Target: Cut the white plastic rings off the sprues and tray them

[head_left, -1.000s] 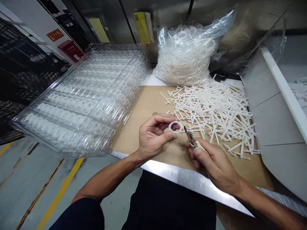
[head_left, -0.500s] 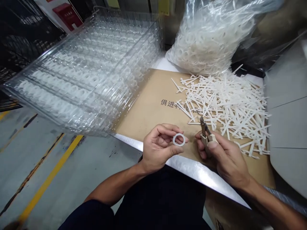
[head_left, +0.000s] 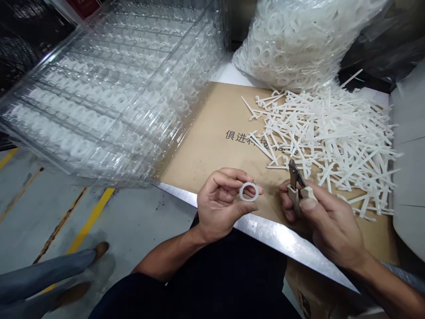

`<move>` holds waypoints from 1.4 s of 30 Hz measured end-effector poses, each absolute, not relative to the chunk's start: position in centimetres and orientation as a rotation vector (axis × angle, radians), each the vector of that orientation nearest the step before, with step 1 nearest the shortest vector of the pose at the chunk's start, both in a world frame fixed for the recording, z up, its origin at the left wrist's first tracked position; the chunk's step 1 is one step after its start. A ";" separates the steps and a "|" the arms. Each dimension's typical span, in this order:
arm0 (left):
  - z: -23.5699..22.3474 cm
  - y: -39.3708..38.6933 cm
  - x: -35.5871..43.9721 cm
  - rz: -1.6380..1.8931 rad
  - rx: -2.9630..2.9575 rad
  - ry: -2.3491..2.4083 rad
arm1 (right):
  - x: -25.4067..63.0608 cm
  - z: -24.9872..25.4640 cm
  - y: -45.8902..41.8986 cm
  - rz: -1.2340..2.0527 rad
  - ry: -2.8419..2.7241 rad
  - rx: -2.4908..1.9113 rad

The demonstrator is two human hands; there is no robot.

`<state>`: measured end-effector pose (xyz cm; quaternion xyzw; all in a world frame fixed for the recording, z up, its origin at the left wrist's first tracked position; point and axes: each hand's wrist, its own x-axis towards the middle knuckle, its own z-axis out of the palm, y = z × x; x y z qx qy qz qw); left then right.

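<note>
Between the thumb and fingers of my left hand is a white plastic ring, its open middle facing me. My right hand grips a pair of cutting pliers by pale handles, jaws pointing up and away. The pliers and the ring are apart. Just beyond the pliers lies a loose pile of thin white plastic sprues, spread over a brown cardboard sheet with printed characters.
A clear plastic bag full of white rings stands behind the pile. At the left, clear divided trays hold rows of white pieces. A metal table edge runs before me. Another person's legs show on the floor at lower left.
My right hand with the pliers has shifted a little right, away from the ring. My left hand still holds the ring almost in place. The view has tilted down slightly, and another person's legs have appeared.
</note>
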<state>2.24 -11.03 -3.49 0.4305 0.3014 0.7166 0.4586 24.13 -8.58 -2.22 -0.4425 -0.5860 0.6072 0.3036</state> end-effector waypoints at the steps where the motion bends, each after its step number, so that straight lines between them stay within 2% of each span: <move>1: -3.5 -11.0 2.2 1.767 1.059 0.742 | 24.1 -2.2 -8.6 1.611 -1.552 -1.169; 42: -3.9 -11.1 2.3 1.801 1.036 0.770 | 23.8 -1.9 -8.4 1.571 -1.607 -1.163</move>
